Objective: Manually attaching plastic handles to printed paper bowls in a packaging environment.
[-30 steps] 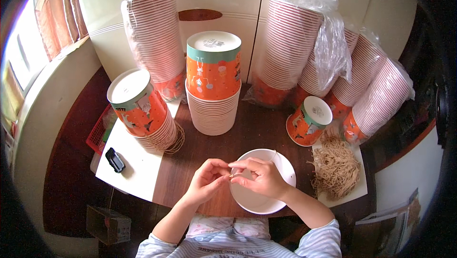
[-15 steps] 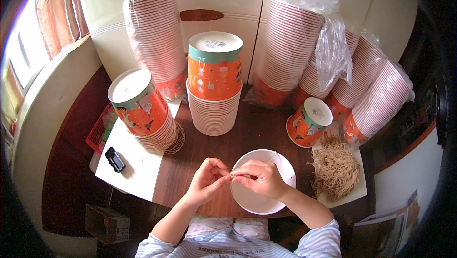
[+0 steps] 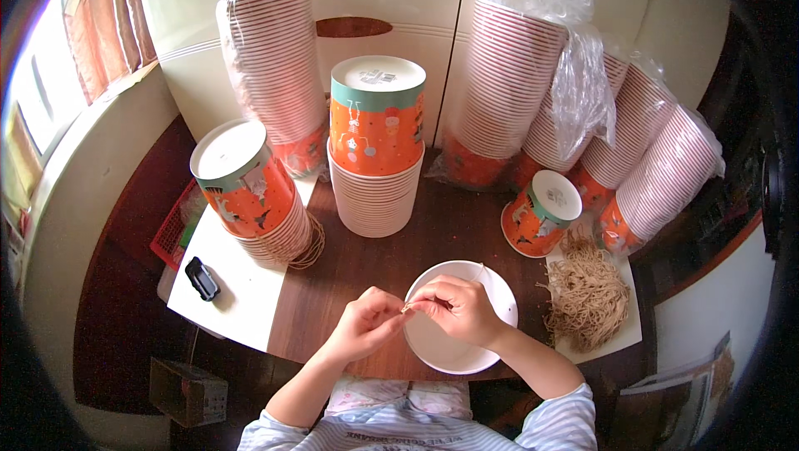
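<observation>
Above the left rim of a white paper bucket, my two hands meet fingertip to fingertip. My left hand is closed in a pinch, and my right hand pinches from the other side. A short bit of tan twine shows between the fingertips; most of it is hidden. The bucket stands mouth up, with a thin strand at its far inner wall and a small dark spot on its right wall. To the right, a tangled pile of tan twine lies on a white sheet.
Upside-down orange buckets stand left, in a tall centre stack, and singly at right. Twine loops hang from the left stack. Plastic-wrapped stacks line the back. A black case lies on the left white sheet.
My left fingers have curled in closer, and the fingertips of both hands have shifted slightly. The twine bit stays between them; the bucket and stacks have not moved.
</observation>
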Action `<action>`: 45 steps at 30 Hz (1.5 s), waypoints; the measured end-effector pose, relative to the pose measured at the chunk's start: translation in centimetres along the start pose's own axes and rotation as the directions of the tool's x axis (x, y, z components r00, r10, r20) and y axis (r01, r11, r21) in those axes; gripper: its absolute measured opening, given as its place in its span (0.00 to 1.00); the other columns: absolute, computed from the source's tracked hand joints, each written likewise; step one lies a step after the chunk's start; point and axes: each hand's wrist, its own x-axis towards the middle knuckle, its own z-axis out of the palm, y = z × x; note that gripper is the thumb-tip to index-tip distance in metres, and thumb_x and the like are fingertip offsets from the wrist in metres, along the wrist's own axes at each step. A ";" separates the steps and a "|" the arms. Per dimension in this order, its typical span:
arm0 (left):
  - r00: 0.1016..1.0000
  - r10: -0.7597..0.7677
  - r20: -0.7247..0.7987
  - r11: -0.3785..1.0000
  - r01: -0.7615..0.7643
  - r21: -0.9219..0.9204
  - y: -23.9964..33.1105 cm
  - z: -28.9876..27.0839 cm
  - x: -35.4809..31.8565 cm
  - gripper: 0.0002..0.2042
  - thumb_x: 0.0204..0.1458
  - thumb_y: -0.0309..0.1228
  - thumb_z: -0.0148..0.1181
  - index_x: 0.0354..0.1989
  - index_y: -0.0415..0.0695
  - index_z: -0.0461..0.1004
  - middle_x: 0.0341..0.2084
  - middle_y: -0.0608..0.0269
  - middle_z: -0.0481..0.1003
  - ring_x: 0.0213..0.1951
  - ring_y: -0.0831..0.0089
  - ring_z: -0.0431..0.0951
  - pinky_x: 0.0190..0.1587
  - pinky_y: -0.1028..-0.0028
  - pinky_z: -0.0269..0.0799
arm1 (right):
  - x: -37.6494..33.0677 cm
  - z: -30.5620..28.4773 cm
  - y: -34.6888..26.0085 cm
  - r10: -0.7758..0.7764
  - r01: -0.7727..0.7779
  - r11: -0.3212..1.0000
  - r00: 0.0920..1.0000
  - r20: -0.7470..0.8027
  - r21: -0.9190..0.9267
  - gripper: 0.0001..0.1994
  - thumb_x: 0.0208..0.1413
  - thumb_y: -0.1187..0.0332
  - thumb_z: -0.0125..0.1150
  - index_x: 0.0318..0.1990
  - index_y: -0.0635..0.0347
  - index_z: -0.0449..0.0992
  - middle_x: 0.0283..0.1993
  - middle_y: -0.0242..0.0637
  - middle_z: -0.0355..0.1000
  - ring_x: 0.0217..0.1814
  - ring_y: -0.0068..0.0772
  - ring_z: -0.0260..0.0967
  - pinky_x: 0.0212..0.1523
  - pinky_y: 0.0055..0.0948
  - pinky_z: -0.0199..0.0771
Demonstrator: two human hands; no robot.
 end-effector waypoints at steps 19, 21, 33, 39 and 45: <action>0.967 -0.158 -0.201 0.907 0.062 -0.417 -0.5 -0.1 -0.5 0.01 0.50 0.22 0.52 0.28 0.39 0.68 0.25 0.68 0.71 0.30 0.83 0.69 0.36 0.82 0.65 | -0.5 0.0 0.4 0.099 -0.081 0.990 0.982 0.162 -0.117 0.03 0.44 0.73 0.60 0.26 0.61 0.73 0.25 0.37 0.71 0.25 0.33 0.70 0.25 0.28 0.68; 0.964 -0.160 -0.213 0.909 0.060 -0.413 -0.8 -0.2 -0.5 0.01 0.50 0.22 0.52 0.28 0.38 0.68 0.24 0.68 0.71 0.29 0.83 0.69 0.35 0.83 0.65 | -0.6 0.0 0.5 0.088 -0.071 0.991 0.983 0.161 -0.110 0.03 0.44 0.73 0.60 0.26 0.61 0.72 0.24 0.37 0.71 0.25 0.34 0.70 0.25 0.28 0.67; 0.936 -0.032 -0.351 0.998 0.050 0.042 -2.0 0.0 -1.6 0.02 0.47 0.21 0.56 0.26 0.37 0.69 0.23 0.67 0.69 0.26 0.83 0.67 0.31 0.84 0.63 | -0.8 -0.8 -0.4 0.120 -0.111 0.993 0.950 0.288 -0.048 0.04 0.46 0.70 0.56 0.27 0.60 0.70 0.26 0.40 0.70 0.28 0.41 0.69 0.28 0.34 0.68; 0.946 0.069 -0.316 0.992 -0.032 0.122 -2.2 -0.3 -2.2 0.01 0.46 0.20 0.56 0.27 0.37 0.70 0.26 0.64 0.69 0.32 0.75 0.68 0.35 0.79 0.63 | -2.5 -1.4 -3.9 0.209 -0.197 0.978 0.942 0.263 -0.072 0.06 0.49 0.68 0.55 0.34 0.59 0.70 0.28 0.40 0.70 0.30 0.40 0.71 0.30 0.33 0.70; 0.949 0.056 -0.310 0.998 -0.055 0.014 -4.3 0.2 -3.6 0.02 0.47 0.20 0.55 0.28 0.37 0.70 0.30 0.61 0.69 0.36 0.72 0.68 0.39 0.77 0.63 | -7.9 1.4 -8.5 -0.022 -0.029 0.991 0.925 0.380 0.127 0.08 0.48 0.75 0.57 0.37 0.63 0.70 0.30 0.38 0.72 0.30 0.32 0.73 0.29 0.29 0.75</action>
